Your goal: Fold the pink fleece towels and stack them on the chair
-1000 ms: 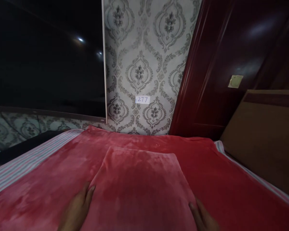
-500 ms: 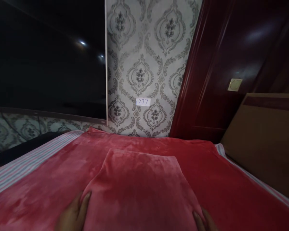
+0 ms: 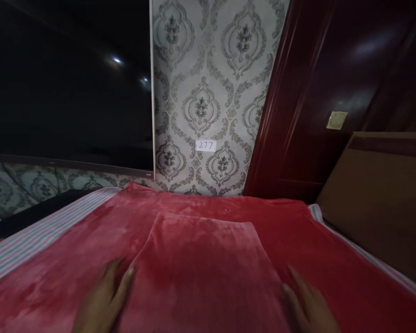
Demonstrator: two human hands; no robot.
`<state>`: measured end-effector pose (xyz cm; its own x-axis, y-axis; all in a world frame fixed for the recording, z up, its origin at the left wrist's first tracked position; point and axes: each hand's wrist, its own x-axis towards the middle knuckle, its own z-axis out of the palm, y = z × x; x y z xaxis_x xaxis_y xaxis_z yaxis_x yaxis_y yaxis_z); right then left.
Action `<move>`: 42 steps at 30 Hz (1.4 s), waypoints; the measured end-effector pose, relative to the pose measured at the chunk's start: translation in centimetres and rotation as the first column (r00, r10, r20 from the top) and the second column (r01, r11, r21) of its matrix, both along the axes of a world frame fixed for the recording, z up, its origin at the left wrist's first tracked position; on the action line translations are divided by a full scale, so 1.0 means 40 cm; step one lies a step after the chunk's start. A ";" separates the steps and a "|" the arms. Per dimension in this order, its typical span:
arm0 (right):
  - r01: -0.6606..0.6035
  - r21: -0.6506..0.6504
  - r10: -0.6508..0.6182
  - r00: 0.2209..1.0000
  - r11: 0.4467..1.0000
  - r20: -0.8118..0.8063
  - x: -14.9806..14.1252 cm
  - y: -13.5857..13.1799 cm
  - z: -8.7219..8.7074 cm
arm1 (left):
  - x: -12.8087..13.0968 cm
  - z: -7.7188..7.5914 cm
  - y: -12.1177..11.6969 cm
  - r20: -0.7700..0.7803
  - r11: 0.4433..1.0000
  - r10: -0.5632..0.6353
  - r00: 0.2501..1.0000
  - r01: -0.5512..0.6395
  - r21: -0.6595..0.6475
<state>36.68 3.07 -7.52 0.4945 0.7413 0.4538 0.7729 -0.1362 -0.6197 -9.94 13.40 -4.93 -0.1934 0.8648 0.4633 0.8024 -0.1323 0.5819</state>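
A folded piece of red plush cloth [image 3: 201, 268] lies flat in front of me, its narrower end pointing away. Beneath it spreads a larger red plush blanket [image 3: 79, 240]. At the cloth's left edge is my left hand [image 3: 104, 296], thumb and fingers apart, slightly blurred. My right hand [image 3: 307, 303] is by the right edge, also with thumb and fingers apart. Neither hand grips the cloth; whether the thumbs touch its edges I cannot tell. The near end of the cloth runs out of view at the bottom.
A striped sheet [image 3: 52, 222] shows beyond the blanket's left and right sides. A large dark screen [image 3: 69, 88] hangs at the left. On the patterned wall is a paper label [image 3: 205, 145] reading 277. A brown cardboard-like panel [image 3: 377, 199] stands at the right.
Both hands have let go of the cloth's side edges. Their fingers have spread and moved slightly outward and away from me, while the cloth stays in nearly the same place.
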 end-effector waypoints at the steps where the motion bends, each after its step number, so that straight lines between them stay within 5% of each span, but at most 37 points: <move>1: -0.005 0.050 0.002 0.999 0.999 0.053 -0.011 0.028 0.036 | 0.018 0.025 0.014 -0.059 0.997 -0.020 0.998 0.024 0.067; 4: -0.191 0.076 0.167 0.955 0.979 0.247 -0.073 0.152 0.155 | 0.113 0.110 0.082 -0.220 0.978 -0.175 0.960 0.196 0.077; 9: -0.114 -0.318 0.204 0.942 0.941 0.266 -0.166 0.371 0.283 | 0.299 0.223 0.235 -0.365 0.914 -0.386 0.847 0.298 -0.276; 11: -0.065 -0.439 0.193 0.948 0.896 0.253 -0.179 0.417 0.277 | 0.343 0.228 0.284 -0.408 0.893 -0.408 0.817 0.265 -0.363; 14: -0.003 -0.551 0.188 0.942 0.835 0.279 -0.180 0.441 0.219 | 0.364 0.186 0.325 -0.457 0.886 -0.400 0.794 0.209 -0.413; 20: 0.018 -0.488 0.182 0.915 0.873 0.360 -0.154 0.441 0.138 | 0.347 0.099 0.345 -0.497 0.919 -0.355 0.792 0.200 -0.339; 31: 0.022 -0.471 0.007 0.998 0.882 0.060 -0.098 0.448 0.139 | 0.339 0.120 0.345 -0.445 0.952 -0.265 0.855 0.159 -0.262; 36: 0.052 -0.444 -0.086 0.995 0.894 -0.057 -0.055 0.441 0.133 | 0.286 0.100 0.394 -0.179 0.947 -0.130 0.975 0.069 -0.314; 42: 0.099 -0.462 -0.148 0.986 0.881 -0.071 -0.032 0.445 0.132 | 0.221 0.080 0.451 0.066 0.938 -0.026 0.997 0.047 -0.343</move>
